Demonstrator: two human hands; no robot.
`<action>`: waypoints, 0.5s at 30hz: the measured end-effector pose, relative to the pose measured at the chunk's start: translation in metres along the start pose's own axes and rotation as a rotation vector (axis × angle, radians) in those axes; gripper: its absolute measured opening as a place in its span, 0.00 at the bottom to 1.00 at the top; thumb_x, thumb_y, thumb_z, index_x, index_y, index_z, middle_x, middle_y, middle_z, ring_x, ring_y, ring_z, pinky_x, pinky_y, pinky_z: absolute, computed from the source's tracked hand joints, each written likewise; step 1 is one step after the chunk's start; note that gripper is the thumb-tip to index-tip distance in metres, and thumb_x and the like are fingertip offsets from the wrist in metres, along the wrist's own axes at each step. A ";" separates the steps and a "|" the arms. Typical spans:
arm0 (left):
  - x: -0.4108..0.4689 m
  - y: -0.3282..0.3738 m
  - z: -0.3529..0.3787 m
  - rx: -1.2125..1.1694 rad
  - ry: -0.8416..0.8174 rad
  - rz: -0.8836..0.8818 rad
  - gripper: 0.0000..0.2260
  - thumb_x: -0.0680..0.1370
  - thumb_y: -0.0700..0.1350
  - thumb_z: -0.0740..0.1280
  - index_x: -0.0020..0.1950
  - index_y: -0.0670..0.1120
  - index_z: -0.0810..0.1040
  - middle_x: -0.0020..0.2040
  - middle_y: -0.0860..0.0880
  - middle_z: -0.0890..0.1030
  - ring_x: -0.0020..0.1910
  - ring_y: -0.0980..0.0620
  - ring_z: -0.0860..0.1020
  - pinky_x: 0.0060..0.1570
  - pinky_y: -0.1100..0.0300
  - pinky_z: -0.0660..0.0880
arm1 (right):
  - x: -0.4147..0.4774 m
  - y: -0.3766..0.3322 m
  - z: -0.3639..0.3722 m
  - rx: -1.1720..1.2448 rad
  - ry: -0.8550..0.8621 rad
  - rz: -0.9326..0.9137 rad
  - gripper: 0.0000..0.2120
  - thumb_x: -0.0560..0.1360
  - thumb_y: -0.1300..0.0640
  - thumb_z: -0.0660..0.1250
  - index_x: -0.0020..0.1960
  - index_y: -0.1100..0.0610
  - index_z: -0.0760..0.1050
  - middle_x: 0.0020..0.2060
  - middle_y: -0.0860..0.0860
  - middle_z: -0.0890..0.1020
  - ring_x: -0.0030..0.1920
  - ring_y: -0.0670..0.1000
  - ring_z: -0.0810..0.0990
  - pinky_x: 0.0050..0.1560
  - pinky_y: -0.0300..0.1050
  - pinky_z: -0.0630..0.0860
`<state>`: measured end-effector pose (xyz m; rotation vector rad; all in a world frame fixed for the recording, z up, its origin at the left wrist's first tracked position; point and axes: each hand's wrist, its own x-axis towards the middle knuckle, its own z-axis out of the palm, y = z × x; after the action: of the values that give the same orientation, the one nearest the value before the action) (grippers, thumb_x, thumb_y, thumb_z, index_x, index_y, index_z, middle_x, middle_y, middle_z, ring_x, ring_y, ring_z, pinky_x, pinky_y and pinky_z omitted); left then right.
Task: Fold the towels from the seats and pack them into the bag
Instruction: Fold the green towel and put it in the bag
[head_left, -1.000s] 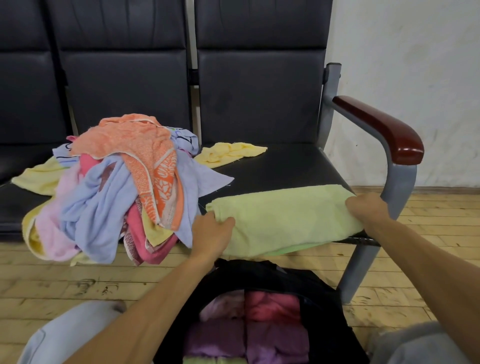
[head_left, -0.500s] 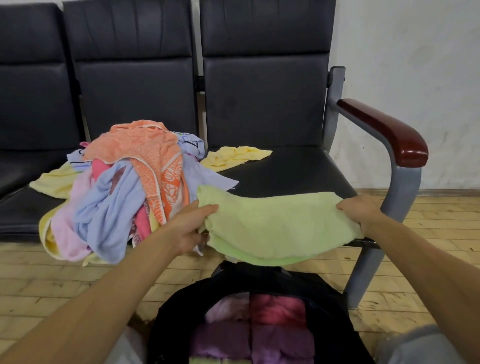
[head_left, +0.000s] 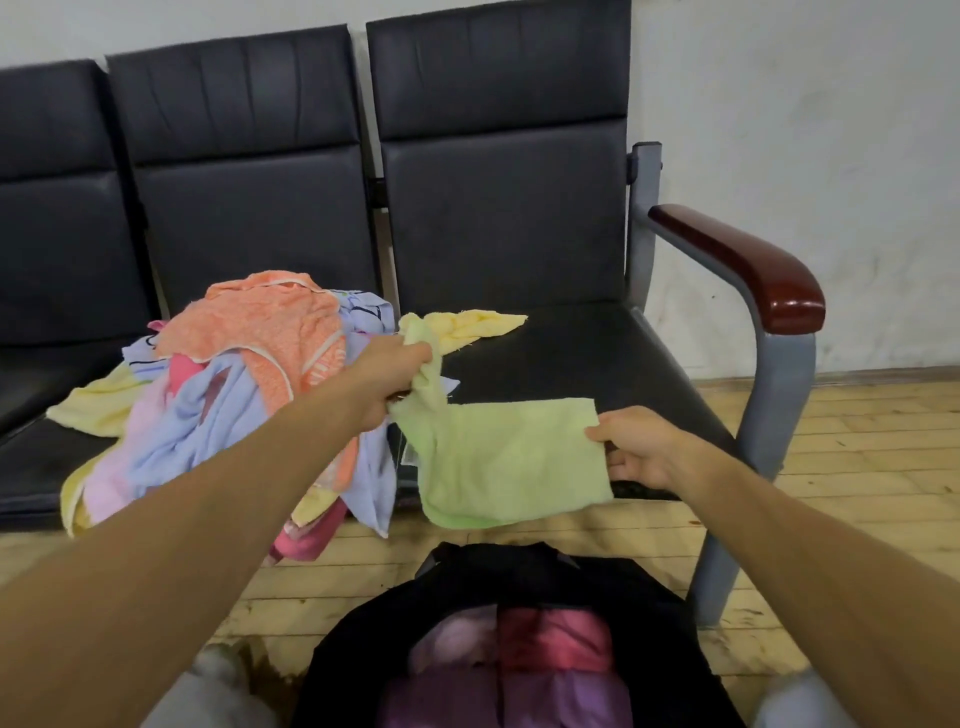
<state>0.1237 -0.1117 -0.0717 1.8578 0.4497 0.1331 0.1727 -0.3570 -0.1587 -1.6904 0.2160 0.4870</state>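
The left hand (head_left: 392, 382) grips one end of the green towel (head_left: 511, 462), bunched in its curled fingers and raised above the rest of the cloth. The right hand (head_left: 641, 449) pinches the opposite edge, thumb on top and fingers beneath. Between them the towel hangs doubled in the air, just over the front edge of the right seat (head_left: 597, 358) and above the open bag (head_left: 524, 587). The step looks like another fold, carrying the left end across to the right. To do it well, I judge that the bunched end wants spreading flat first, so that corner meets corner. The right pinch should hold firm as the anchor, and the lower edge should not be let sag. Laying the towel on the bare seat would help set the crease. The bag shows pink and purple towels inside, so a flat, compact shape should fit best. The pile (head_left: 244, 384) on the middle seat and a yellow towel (head_left: 470, 325) lie unfolded.
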 end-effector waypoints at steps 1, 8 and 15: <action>-0.001 0.001 0.016 0.043 -0.043 0.029 0.04 0.78 0.39 0.60 0.44 0.45 0.71 0.36 0.46 0.72 0.32 0.50 0.71 0.31 0.62 0.66 | 0.000 0.001 0.000 0.011 -0.006 0.007 0.10 0.81 0.66 0.61 0.60 0.62 0.76 0.49 0.57 0.83 0.47 0.55 0.83 0.40 0.51 0.80; -0.004 -0.015 0.117 0.367 -0.280 0.153 0.13 0.80 0.44 0.61 0.64 0.46 0.73 0.55 0.45 0.79 0.48 0.48 0.79 0.29 0.61 0.75 | -0.004 0.000 -0.001 0.066 -0.019 0.033 0.12 0.81 0.65 0.57 0.62 0.65 0.74 0.47 0.59 0.82 0.42 0.56 0.83 0.36 0.51 0.80; -0.015 -0.023 0.128 0.381 -0.499 0.048 0.26 0.80 0.61 0.58 0.74 0.51 0.63 0.42 0.47 0.78 0.29 0.52 0.75 0.30 0.61 0.72 | -0.005 -0.001 -0.003 0.066 -0.026 0.044 0.17 0.83 0.49 0.56 0.56 0.60 0.78 0.51 0.60 0.83 0.48 0.59 0.83 0.46 0.53 0.81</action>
<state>0.1440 -0.2257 -0.1337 2.1831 0.0829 -0.4041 0.1693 -0.3603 -0.1550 -1.6166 0.2490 0.5288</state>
